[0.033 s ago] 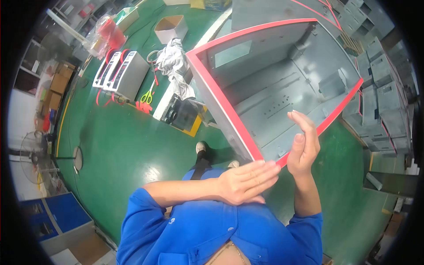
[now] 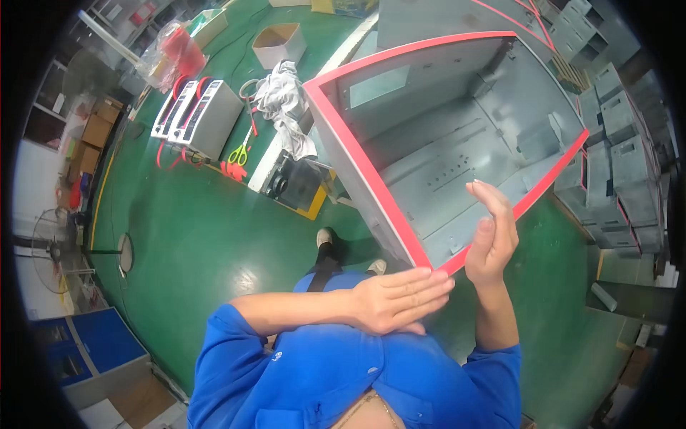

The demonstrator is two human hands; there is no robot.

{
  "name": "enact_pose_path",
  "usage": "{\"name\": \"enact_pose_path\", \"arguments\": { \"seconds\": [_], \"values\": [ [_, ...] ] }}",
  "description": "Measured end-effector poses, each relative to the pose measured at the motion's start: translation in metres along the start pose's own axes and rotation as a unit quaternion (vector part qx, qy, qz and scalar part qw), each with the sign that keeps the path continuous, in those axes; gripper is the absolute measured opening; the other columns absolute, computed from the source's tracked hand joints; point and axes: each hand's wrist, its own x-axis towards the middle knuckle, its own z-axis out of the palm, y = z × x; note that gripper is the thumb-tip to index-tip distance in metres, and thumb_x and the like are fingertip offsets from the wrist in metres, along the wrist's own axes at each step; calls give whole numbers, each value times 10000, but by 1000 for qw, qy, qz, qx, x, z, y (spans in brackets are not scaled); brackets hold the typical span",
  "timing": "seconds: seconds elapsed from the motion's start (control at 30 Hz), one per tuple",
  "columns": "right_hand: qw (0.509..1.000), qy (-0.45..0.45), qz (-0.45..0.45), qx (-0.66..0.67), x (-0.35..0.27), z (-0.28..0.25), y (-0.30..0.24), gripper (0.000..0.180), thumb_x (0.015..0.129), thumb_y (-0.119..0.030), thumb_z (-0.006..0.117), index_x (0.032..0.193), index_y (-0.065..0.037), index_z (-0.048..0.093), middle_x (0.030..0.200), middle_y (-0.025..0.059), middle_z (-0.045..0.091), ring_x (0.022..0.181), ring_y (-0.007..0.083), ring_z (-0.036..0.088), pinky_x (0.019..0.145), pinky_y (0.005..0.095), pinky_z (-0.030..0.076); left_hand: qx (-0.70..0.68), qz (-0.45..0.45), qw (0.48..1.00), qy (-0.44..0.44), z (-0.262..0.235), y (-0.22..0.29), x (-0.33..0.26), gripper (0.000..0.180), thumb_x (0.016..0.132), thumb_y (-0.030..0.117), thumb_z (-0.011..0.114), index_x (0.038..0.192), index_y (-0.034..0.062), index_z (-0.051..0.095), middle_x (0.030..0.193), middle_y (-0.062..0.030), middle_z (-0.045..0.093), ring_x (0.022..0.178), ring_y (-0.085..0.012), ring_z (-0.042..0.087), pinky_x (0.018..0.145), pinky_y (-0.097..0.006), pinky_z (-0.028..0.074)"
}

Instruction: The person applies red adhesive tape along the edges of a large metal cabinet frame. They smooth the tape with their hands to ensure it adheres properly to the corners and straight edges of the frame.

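A large grey sheet-metal cabinet (image 2: 457, 136) stands open toward the camera on the green floor (image 2: 193, 236), its front rim edged all round with a red sealing strip (image 2: 357, 164). Its near corner, where two runs of the strip meet, points down toward the person, and both hands are at that corner.

The left hand (image 2: 396, 300) reaches across the body from the left, flat and palm down, fingers straight and close together. Its fingertips (image 2: 444, 282) lie at the corner of the red strip, touching it or just short of it; the view does not settle which. It holds nothing.

The right hand (image 2: 491, 236) is raised upright just to the right of the corner, fingers together and pointing up, thumb alongside. Its edge lies against the right-hand run of the red strip, in front of the cabinet's inner floor. It too is open and grips nothing.

Both forearms come out of blue sleeves (image 2: 286, 357) at the lower edge, and a shoe (image 2: 325, 237) shows on the floor just below the cabinet's left side.

Well apart to the left lie a grey box-shaped device with red cables (image 2: 204, 118), yellow-handled scissors (image 2: 241, 151), a bundle of grey-white cloth (image 2: 286, 100) and an open cardboard box (image 2: 280, 41). Stacks of smaller grey metal housings (image 2: 614, 157) stand to the right of the cabinet.
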Motion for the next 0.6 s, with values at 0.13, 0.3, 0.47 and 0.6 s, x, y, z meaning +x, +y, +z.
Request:
{"name": "enact_pose_path", "arguments": {
  "seconds": [0.13, 0.3, 0.47, 0.6],
  "values": [
    [998, 15, -54, 22, -6, -2, 6, 293, 882, -160, 398, 1007, 66, 535, 914, 179, 596, 834, 329, 576, 733, 382, 462, -9, -54, 996, 76, -11, -17, -16, 443, 837, 298, 521, 1112, -49, 531, 1160, -214, 524, 1101, -335, 504, 959, -432, 357],
    [992, 17, -123, -4, -12, 2, 4, 356, 891, -246, 381, 975, 56, 551, 863, 163, 599, 754, 306, 579, 663, 364, 469, 138, -205, 962, 112, -50, -73, -10, 415, 840, 257, 524, 1180, 20, 507, 1263, -213, 429, 1193, -356, 398, 1013, -470, 242],
    [993, -11, -113, -15, -19, 0, -3, 393, 884, -281, 378, 961, 54, 569, 761, 117, 600, 547, 229, 550, 477, 323, 422, 124, -344, 905, 218, -62, -145, -11, 473, 875, 242, 482, 1293, 41, 388, 1410, -206, 194, 1319, -339, 157, 1053, -419, 142],
    [992, -9, -128, -20, -8, 16, -7, 367, 875, -258, 408, 1000, 47, 568, 673, 84, 559, 472, 198, 497, 427, 305, 381, 76, -375, 889, 252, -57, -170, -13, 482, 919, 257, 394, 1346, 53, 304, 1430, -195, 150, 1341, -309, 86, 1068, -381, 84]
  ]
}}
